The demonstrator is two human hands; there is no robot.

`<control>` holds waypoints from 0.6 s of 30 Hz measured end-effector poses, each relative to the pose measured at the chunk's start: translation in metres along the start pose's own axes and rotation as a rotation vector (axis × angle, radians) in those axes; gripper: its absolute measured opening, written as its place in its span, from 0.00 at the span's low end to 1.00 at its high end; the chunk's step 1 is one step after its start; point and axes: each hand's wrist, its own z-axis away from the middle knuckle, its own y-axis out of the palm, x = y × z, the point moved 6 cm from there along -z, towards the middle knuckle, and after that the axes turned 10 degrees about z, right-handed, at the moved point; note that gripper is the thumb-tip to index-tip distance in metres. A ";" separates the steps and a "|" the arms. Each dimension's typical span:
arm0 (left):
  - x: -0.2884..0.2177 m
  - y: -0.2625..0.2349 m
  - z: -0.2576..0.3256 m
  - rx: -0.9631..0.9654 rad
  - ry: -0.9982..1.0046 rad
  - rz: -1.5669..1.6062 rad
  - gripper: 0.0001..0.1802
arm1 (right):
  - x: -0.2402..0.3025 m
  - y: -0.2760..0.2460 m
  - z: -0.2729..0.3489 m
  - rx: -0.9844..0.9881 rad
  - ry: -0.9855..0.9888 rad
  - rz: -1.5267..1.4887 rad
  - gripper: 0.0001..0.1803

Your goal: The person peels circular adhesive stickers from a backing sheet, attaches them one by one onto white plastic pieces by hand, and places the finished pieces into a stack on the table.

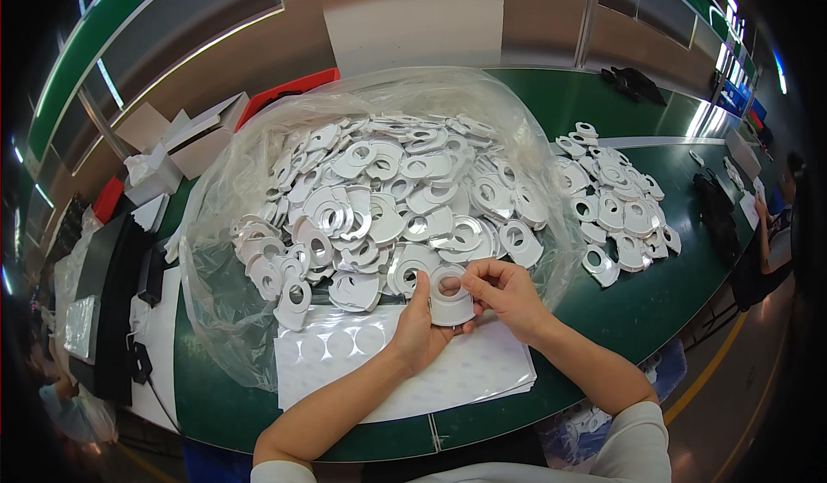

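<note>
A white plastic part with a round hole [452,312] is held up over the front of the bench. My left hand [415,335] grips it from the left, thumb along its edge and fingers beneath. On its right side, my right hand [510,300] is closed with thumb and forefinger pinched at the rim; whether something thin sits in that pinch is too small to tell. Beneath both hands lies a stack of white sheets [345,384], with round clear stickers [342,343] along its upper part.
Just beyond my hands, a big heap of similar white parts [422,169] lies on a clear plastic bag [228,337]. A smaller pile [613,192] sits at the right. Boxes [207,134] stand at the left. Another person [775,238] is at the far right.
</note>
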 end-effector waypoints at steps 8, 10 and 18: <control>0.001 0.000 -0.001 0.024 0.000 0.023 0.35 | 0.000 0.000 0.000 0.000 0.003 0.001 0.08; 0.001 0.000 0.000 0.024 0.001 0.017 0.35 | 0.000 0.000 0.000 -0.003 -0.005 0.008 0.08; 0.000 0.000 0.000 0.024 -0.012 0.023 0.35 | 0.000 0.000 0.000 -0.014 -0.018 0.022 0.08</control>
